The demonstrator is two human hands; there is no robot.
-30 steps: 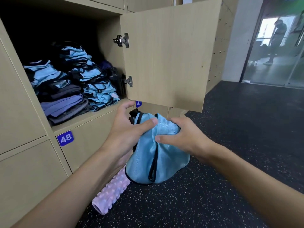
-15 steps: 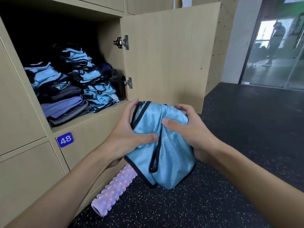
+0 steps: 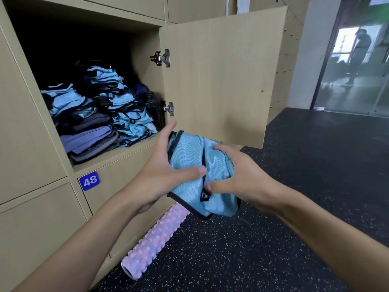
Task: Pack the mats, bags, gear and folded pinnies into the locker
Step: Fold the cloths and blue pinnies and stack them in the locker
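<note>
I hold a folded light-blue pinny with black trim (image 3: 193, 157) in both hands just below the open locker (image 3: 109, 153). My left hand (image 3: 166, 171) grips its left side, thumb across the front. My right hand (image 3: 233, 178) grips its right side, fingers curled over the fabric. Inside the locker lie stacks of folded blue and black pinnies (image 3: 117, 106) and, at the left, folded purple and grey mats (image 3: 90, 140). A dark bottle-like item (image 3: 154, 110) stands at the locker's right wall.
The locker door (image 3: 221, 76) hangs open to the right, above my hands. A pink ridged foam roller (image 3: 155, 237) lies on the speckled black floor against the lockers. A blue tag reading 48 (image 3: 89, 181) marks the locker below. Glass doors with a person stand far right.
Both hands have lifted the blue pinny up from near the floor to just under the locker's shelf edge and bunched it more tightly.
</note>
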